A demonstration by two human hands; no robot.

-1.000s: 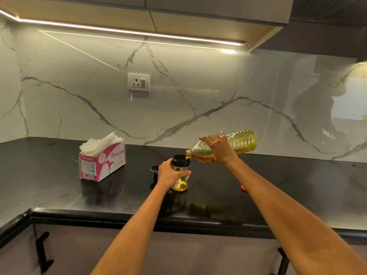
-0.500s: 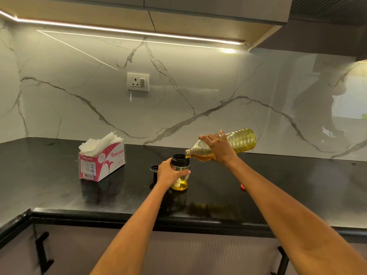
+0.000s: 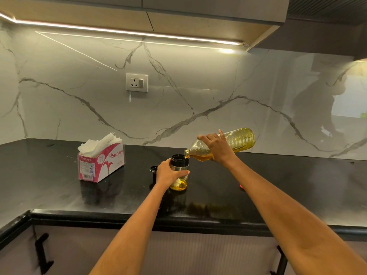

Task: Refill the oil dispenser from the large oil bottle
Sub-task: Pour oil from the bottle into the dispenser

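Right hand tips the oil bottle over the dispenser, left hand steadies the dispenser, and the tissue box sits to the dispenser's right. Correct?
Not quite. The head view shows the tissue box left of the dispenser, not right. The right hand does tip the oil bottle; the left hand steadies the dispenser.

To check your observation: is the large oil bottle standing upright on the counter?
No, the right hand holds the oil bottle tipped nearly horizontal above the dispenser.

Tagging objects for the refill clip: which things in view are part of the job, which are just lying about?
In the job:
- large oil bottle, tipped, right hand gripping it
- oil dispenser, open-topped, left hand holding it
- black lid behind the dispenser
- small red thing, perhaps the bottle's cap

Lying about:
- tissue box
- wall socket
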